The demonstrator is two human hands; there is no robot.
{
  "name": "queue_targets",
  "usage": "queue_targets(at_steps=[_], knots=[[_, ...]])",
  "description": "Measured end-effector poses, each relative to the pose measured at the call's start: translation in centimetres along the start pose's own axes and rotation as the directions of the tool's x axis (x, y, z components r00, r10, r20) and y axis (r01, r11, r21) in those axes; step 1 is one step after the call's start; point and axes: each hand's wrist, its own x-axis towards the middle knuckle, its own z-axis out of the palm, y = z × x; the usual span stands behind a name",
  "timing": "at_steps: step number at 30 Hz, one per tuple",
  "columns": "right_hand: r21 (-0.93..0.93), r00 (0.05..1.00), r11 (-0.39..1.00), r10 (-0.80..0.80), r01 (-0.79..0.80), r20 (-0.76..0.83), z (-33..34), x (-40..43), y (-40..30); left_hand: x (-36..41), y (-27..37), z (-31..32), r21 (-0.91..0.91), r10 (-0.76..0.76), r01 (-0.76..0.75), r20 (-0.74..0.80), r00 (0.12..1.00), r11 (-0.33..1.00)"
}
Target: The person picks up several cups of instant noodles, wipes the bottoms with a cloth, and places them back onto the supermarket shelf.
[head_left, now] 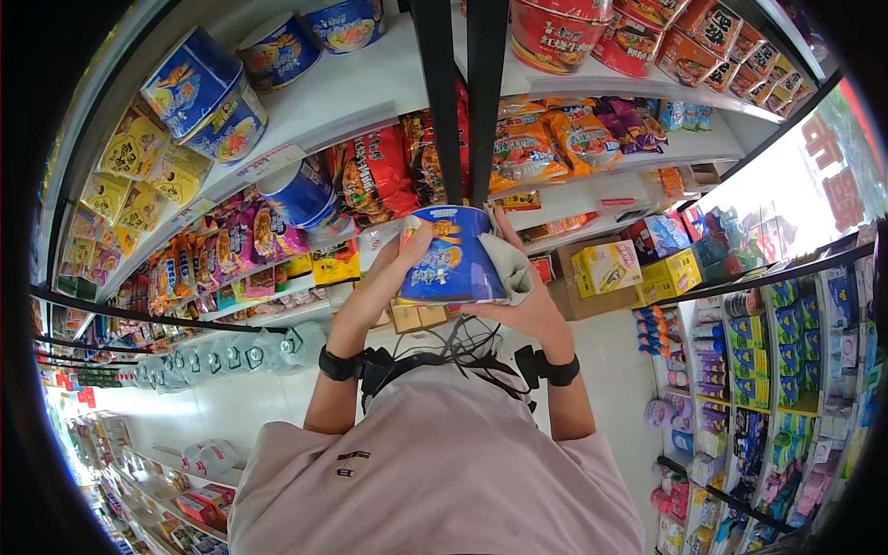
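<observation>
Between my hands, in front of my chest, is a blue instant noodle tub (pixel 454 260) with printed pictures and writing. My left hand (pixel 388 267) grips its left side, the thumb lying on the printed wall. A grey-white cloth (pixel 510 267) is pressed against the tub's right side by my right hand (pixel 531 298). Parts of the right fingers are hidden behind the cloth and tub. Just beyond, on the shelf at the left, another blue noodle tub (pixel 298 194) stands near red noodle packets (pixel 368 177).
On the upper shelf (pixel 361 83) stand stacked blue tubs (pixel 205 97) at left; red tubs (pixel 558 35) are right of the black uprights (pixel 454 104). Large water bottles (pixel 229 354) line the floor at left. A cardboard box (pixel 590 298) sits right, near a shelf of packaged goods (pixel 749 361).
</observation>
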Motion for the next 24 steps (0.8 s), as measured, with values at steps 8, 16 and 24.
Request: queue_targets(at_steps=[8, 16, 24], knots=[[0.310, 0.946, 0.905, 0.321, -0.291, -0.051, -1.3, -2.1, 3.3, -1.5, 1.5, 0.2, 0.268, 0.430, -0.490, 0.254, 0.866, 0.829], [0.090, 0.632, 0.680, 0.716, -0.728, -0.297, -1.3, -0.3, -0.1, -0.7, -0.3, 0.0, -0.293, 0.160, -0.161, -0.028, 0.987, 0.942], [0.083, 0.536, 0.938, 0.264, -0.338, -0.802, 0.8, 0.4, -1.0, -0.2, -1.8, -0.8, -0.838, -0.082, 0.419, 0.418, 0.905, 0.349]])
